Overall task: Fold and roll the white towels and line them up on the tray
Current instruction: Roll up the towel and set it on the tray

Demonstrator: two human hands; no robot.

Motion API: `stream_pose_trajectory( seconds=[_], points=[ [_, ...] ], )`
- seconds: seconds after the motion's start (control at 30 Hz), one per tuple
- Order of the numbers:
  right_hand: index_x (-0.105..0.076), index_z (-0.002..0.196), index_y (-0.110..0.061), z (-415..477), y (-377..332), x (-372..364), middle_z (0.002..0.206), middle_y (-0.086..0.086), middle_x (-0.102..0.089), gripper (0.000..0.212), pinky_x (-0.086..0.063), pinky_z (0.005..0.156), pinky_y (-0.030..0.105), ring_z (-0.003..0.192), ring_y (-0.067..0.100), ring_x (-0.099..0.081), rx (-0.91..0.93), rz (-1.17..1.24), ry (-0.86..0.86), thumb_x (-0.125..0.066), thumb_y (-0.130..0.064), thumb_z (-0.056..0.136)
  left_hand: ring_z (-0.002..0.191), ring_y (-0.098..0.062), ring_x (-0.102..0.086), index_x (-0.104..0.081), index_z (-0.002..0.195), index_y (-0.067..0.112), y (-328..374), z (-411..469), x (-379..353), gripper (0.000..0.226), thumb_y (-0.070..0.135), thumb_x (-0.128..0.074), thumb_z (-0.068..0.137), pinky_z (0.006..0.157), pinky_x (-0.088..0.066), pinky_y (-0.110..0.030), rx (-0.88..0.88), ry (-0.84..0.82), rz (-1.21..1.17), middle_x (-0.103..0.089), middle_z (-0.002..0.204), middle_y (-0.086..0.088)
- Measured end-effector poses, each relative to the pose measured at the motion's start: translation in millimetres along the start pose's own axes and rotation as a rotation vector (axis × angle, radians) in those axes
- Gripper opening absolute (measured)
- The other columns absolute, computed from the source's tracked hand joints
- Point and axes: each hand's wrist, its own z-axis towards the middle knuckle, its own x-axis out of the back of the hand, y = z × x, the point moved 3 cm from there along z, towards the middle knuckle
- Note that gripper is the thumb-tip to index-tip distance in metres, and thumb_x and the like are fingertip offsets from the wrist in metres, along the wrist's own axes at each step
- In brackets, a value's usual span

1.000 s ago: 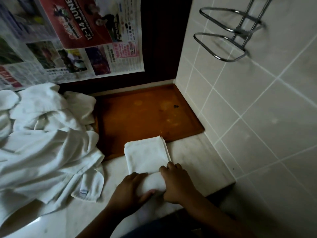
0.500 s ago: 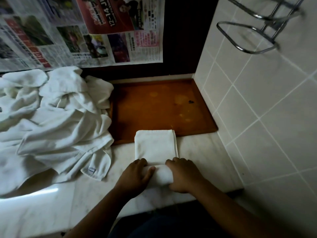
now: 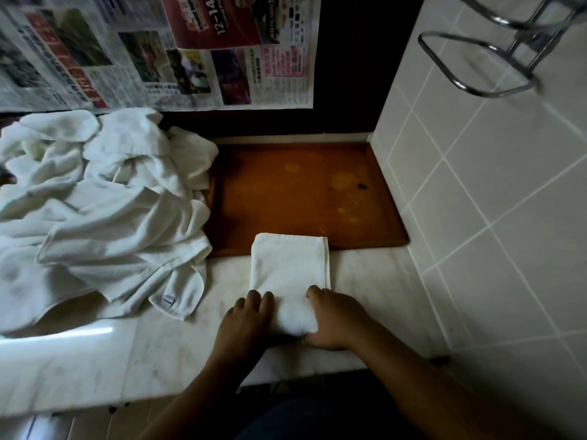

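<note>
A folded white towel (image 3: 289, 263) lies as a narrow strip on the marble counter, its far end overlapping the front rim of the brown wooden tray (image 3: 295, 192). The near end of the strip is rolled into a thick roll. My left hand (image 3: 244, 322) grips the roll's left end, fingers curled over the top. My right hand (image 3: 333, 319) grips the right end the same way. The tray's floor is bare, with a few stains.
A heap of loose white towels (image 3: 101, 201) covers the counter's left side and touches the tray's left rim. A tiled wall (image 3: 476, 201) closes the right side, with a chrome wire rack (image 3: 482, 58) on it. Newspaper sheets (image 3: 152, 49) hang behind.
The roll at the towel's near end has grown thicker and moved a little toward the tray, with both hands following it. The flat part of the strip is shorter.
</note>
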Motion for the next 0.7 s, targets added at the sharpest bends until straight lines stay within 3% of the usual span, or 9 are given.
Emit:
stream_pose_trajectory(
  seconds=[0.07,0.23,0.37,0.5,0.63,0.7],
  points=[
    [-0.042,0.128,-0.023,0.1,3.0,0.5,0.116,0.005,-0.061,0.079,-0.051,0.076,0.037,0.098,0.03,-0.063,-0.012,0.021,-0.009,-0.076,-0.06,0.068,0.068,-0.026,-0.062,-0.048,0.114,0.018,1.9,1.3,4.4,0.081,0.071,-0.076,0.06,0.046,-0.045,-0.035,0.055,-0.075,-0.032,-0.053,0.097,-0.004],
    [-0.045,0.134,-0.03,3.2,9.2,6.2,0.124,0.002,-0.06,0.078,-0.046,0.076,0.032,0.106,0.026,-0.06,-0.023,0.114,-0.081,-0.081,-0.047,0.067,0.104,-0.023,-0.058,-0.037,0.126,0.025,4.8,8.1,15.2,0.085,0.075,-0.07,0.065,0.072,-0.051,-0.037,0.197,-0.226,-0.153,-0.044,0.121,0.001],
    [-0.049,0.135,-0.031,5.9,10.4,9.5,0.131,0.0,-0.058,0.081,-0.047,0.079,0.031,0.108,0.023,-0.059,-0.004,0.178,-0.135,-0.085,-0.039,0.064,0.108,-0.022,-0.055,-0.04,0.123,0.022,-2.4,9.1,20.9,0.08,0.062,-0.078,0.065,0.081,-0.052,-0.036,0.172,-0.273,-0.176,-0.048,0.123,0.001],
    [-0.051,0.137,-0.026,7.1,10.3,10.4,0.133,0.002,-0.059,0.083,-0.042,0.078,0.028,0.111,0.023,-0.059,-0.016,0.221,-0.144,-0.087,-0.035,0.063,0.111,-0.022,-0.055,-0.043,0.125,0.021,-6.3,13.7,18.6,0.084,0.064,-0.08,0.063,0.084,-0.052,-0.037,0.149,-0.319,-0.162,-0.048,0.126,0.0],
    [-0.05,0.138,-0.027,8.5,6.1,14.8,0.132,0.002,-0.059,0.083,-0.051,0.084,0.034,0.111,0.024,-0.059,-0.038,0.201,-0.172,-0.087,-0.035,0.064,0.121,-0.028,-0.046,-0.045,0.131,0.018,-2.0,16.2,18.7,0.094,0.069,-0.078,0.06,0.091,-0.053,-0.043,0.133,-0.253,-0.024,-0.037,0.144,-0.005],
    [-0.049,0.139,-0.027,8.3,5.5,16.3,0.132,0.003,-0.059,0.083,-0.053,0.089,0.038,0.11,0.024,-0.059,-0.052,0.208,-0.185,-0.087,-0.035,0.065,0.11,-0.035,-0.056,-0.05,0.124,0.013,2.1,12.0,12.9,0.095,0.073,-0.078,0.055,0.088,-0.053,-0.048,0.009,-0.122,0.082,-0.048,0.136,-0.014]
  ],
)
